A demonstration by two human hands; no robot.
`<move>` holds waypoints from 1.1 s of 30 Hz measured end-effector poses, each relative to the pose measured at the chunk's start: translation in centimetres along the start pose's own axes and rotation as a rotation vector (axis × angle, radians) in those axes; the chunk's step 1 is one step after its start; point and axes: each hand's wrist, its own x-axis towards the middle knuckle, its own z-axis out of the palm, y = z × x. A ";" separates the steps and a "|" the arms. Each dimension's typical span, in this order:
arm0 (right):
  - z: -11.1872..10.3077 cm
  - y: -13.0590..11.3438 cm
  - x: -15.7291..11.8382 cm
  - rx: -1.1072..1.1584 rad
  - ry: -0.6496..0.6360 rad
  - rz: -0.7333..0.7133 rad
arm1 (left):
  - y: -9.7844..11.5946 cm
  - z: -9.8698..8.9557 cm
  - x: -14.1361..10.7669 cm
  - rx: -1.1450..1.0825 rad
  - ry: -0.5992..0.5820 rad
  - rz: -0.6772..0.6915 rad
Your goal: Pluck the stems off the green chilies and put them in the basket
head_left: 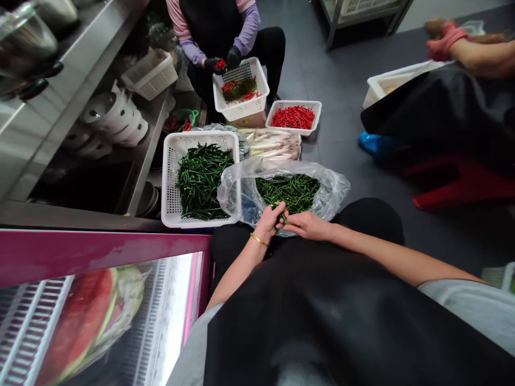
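My left hand (270,222) is closed around a few green chili peppers (280,217), held over the near edge of a clear plastic bag. Close against it, my right hand (309,225) has its fingers pinched at the peppers; what exactly lies between those fingertips is too small to make out. The open plastic bag (336,185) holds a heap of green chilies (292,190) with stems. To its left stands a white perforated basket (170,177) with more green chilies (203,179) piled in it.
Across from me a person in black gloves (234,57) handles red chilies over a white basket (241,111). A basket of red chilies (293,117) and bundled pale stalks (276,143) lie between us. Steel shelving stands left, a watermelon (86,311) below; another person sits right.
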 end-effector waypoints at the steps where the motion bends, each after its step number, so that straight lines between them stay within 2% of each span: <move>1: -0.6 0.2 0.1 -0.060 -0.089 -0.034 | 0.1 -0.3 0.0 -0.002 -0.026 -0.054; 2: -1.4 0.6 0.4 -0.146 -0.154 -0.005 | 0.3 -0.6 0.1 -0.027 -0.033 -0.092; 4: -3.0 2.3 1.5 -0.371 -0.179 0.182 | 0.7 -1.3 0.3 -0.121 -0.010 -0.133; 5: -3.7 3.4 2.2 -0.491 -0.135 0.302 | 1.0 -1.7 0.5 -0.167 0.003 -0.148; 7: -4.6 5.6 3.7 -0.611 -0.059 0.425 | 1.4 -2.3 0.8 -0.227 0.031 -0.150; 10: -4.1 7.3 5.3 -0.642 -0.042 0.441 | 1.6 -2.4 1.5 -0.206 0.106 -0.100; 14: -2.1 5.6 5.2 -0.622 -0.006 0.432 | 1.0 -1.2 2.9 -0.069 0.177 -0.016; 16: -1.7 4.3 4.5 -0.539 0.011 0.373 | 0.5 -0.7 3.5 -0.030 0.161 0.005; 18: -2.1 3.9 3.9 -0.432 0.032 0.333 | 0.3 -0.6 3.7 -0.042 0.134 0.007; 19: -2.6 4.2 3.6 -0.403 0.053 0.364 | 0.3 -0.7 3.8 -0.065 0.128 0.001; 21: -4.0 5.5 3.5 -0.421 0.083 0.537 | 0.5 -1.3 3.6 -0.129 0.119 -0.031; 23: -5.1 7.2 3.7 -0.480 0.026 0.705 | 0.9 -2.0 3.3 -0.188 0.102 -0.076; 24: -5.5 7.9 3.8 -0.502 -0.029 0.736 | 1.1 -2.3 3.1 -0.204 0.092 -0.093; 26: -5.7 8.5 4.0 -0.523 -0.103 0.717 | 1.4 -2.8 2.7 -0.200 0.054 -0.111; 27: -5.5 8.5 4.0 -0.527 -0.101 0.691 | 1.5 -2.9 2.5 -0.182 0.026 -0.108; 31: -5.0 7.7 3.2 -0.499 0.034 0.598 | 1.3 -2.7 2.3 -0.081 -0.084 -0.075; 33: -5.1 7.8 2.8 -0.486 0.097 0.595 | 1.1 -2.4 2.3 -0.067 -0.109 -0.040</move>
